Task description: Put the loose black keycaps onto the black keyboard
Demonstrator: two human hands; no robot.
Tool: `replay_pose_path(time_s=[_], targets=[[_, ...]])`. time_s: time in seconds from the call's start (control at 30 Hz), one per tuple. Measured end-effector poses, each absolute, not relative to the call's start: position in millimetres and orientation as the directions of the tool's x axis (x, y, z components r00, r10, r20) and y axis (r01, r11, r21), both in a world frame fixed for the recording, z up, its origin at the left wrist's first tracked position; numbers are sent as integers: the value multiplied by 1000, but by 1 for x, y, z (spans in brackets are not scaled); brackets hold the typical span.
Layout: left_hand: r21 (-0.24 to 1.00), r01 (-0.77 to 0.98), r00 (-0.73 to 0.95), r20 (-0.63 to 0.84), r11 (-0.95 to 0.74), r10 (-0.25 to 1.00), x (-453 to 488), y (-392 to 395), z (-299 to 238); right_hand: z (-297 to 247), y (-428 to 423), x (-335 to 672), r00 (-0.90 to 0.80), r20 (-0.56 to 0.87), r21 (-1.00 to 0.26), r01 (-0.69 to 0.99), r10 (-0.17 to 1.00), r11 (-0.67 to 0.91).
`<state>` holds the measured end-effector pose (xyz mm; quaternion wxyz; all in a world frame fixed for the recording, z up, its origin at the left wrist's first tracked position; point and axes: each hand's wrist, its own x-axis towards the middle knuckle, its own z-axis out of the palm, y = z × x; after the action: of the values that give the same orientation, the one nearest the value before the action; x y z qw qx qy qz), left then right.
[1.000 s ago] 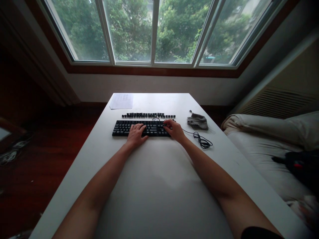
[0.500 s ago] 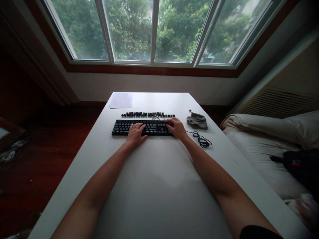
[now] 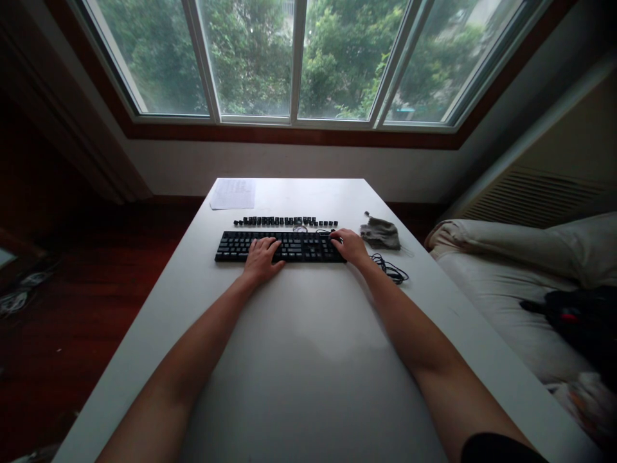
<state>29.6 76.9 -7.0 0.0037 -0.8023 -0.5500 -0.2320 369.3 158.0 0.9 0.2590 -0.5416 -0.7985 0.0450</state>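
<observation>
A black keyboard [image 3: 289,247] lies across the white table in front of me. My left hand [image 3: 263,253] rests on its left-middle part, fingers spread over the keys and thumb at the front edge. My right hand [image 3: 348,244] is at the keyboard's right end, thumb and index finger bent close together over the keys. Whatever lies between those fingertips is too small to make out. Behind the keyboard stand loose black keycaps [image 3: 279,221] in a row. A thin wire loop [image 3: 299,228] lies between that row and the keyboard.
A crumpled grey cloth pouch [image 3: 380,233] lies at the right, with a coiled black cable [image 3: 393,270] nearer me. Printed paper [image 3: 233,194] is at the table's far left corner. A beige sofa [image 3: 501,283] stands beyond the table's right edge.
My right hand has shifted slightly to the right along the keyboard, uncovering more of its right-hand keys. The left hand stays in place on the keys.
</observation>
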Motion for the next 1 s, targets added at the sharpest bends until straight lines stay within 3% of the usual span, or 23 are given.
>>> replay_pose_path(time_s=[0.5, 0.67, 0.83, 1.0], targets=[[250, 883, 288, 378, -397, 880, 30, 77, -6, 25, 148, 354, -396, 203, -63, 907, 895, 416], [259, 881, 286, 378, -397, 880, 29, 79, -8, 23, 143, 352, -355, 208, -69, 924, 912, 375], [257, 881, 285, 380, -396, 880, 30, 79, -9, 7, 128, 347, -285, 341, -165, 920, 896, 355], [267, 880, 282, 375, -394, 883, 30, 78, -7, -13, 113, 321, -351, 337, -78, 914, 873, 398]])
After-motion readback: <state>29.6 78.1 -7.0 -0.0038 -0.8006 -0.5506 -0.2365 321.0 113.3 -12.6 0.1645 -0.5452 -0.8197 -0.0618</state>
